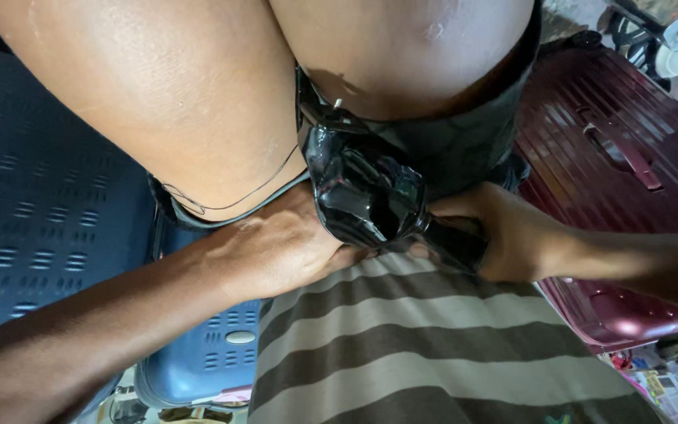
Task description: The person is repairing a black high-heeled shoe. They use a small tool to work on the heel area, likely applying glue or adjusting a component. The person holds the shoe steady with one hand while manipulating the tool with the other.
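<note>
A glossy black object [362, 196] with a crumpled, shiny surface sits between my two bare legs, just above my brown-and-beige striped shirt [425, 345]. My left hand [276, 251] comes in from the lower left, and its fingers are tucked under the object's wide end. Reaching in from the right, my right hand [515, 235] is closed around the object's dark, narrow end [458, 243]. A thin dark cord [237, 202] runs across my left thigh towards the object. What kind of object it is cannot be told.
A blue perforated plastic seat [41, 204] lies to the left and under my legs. A dark red ribbed hard-shell suitcase [629, 157] with a handle stands on the right. Papers and small items litter the floor at the bottom right [668, 377].
</note>
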